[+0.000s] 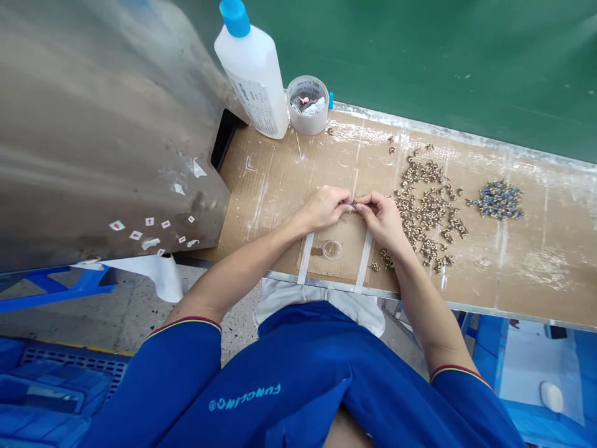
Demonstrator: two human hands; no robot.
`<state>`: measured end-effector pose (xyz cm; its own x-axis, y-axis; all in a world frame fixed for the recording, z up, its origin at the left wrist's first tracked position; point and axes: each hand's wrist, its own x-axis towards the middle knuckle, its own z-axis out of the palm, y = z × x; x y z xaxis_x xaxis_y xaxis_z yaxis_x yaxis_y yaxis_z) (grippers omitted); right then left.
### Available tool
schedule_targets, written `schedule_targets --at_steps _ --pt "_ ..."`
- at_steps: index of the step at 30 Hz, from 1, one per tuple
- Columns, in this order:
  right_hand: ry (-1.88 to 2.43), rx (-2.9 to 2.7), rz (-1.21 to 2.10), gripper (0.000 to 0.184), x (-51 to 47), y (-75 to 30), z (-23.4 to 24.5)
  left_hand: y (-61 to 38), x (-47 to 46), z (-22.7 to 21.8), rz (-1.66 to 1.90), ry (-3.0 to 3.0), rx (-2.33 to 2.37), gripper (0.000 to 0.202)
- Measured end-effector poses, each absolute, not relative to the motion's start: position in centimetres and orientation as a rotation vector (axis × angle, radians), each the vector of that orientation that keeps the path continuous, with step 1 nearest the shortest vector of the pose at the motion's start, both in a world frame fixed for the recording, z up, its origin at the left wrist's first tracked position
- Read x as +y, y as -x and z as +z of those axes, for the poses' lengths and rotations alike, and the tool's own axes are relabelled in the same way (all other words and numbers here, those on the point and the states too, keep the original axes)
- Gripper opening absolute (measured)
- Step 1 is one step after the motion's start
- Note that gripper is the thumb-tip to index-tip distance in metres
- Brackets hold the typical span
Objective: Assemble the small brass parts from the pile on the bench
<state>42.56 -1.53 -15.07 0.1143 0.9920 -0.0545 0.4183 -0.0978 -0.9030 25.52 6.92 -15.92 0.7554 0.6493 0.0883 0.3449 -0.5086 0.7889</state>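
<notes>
My left hand (325,207) and my right hand (383,218) meet over the cardboard-covered bench (280,180), fingertips pinched together on one small metal part (353,203) between them. Right of my right hand lies a spread of several small brass-coloured parts (426,208). Farther right sits a smaller heap of bluish parts (498,200). Below my hands a small clear round dish (332,249) rests on a cardboard patch taped down with two white strips.
A white plastic bottle with a blue cap (254,68) and a small clear cup (308,104) holding scraps stand at the back of the bench. A large metal housing (102,124) with stickers fills the left. Blue crates (46,398) sit on the floor.
</notes>
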Motion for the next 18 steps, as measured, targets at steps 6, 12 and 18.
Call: schedule_targets --at_steps 6,12,18 --pt "1.638 -1.361 1.004 0.009 -1.6 -42.8 -15.3 -25.6 6.5 -15.9 0.527 -2.102 0.783 0.016" --pt "1.564 -1.175 1.091 0.016 -0.9 -42.9 -16.2 -25.4 7.0 -15.8 0.572 -1.948 0.801 0.012" --pt "1.56 -1.076 1.063 0.016 -0.4 -42.1 -14.5 -25.0 7.3 -13.9 0.631 -2.027 0.753 0.023"
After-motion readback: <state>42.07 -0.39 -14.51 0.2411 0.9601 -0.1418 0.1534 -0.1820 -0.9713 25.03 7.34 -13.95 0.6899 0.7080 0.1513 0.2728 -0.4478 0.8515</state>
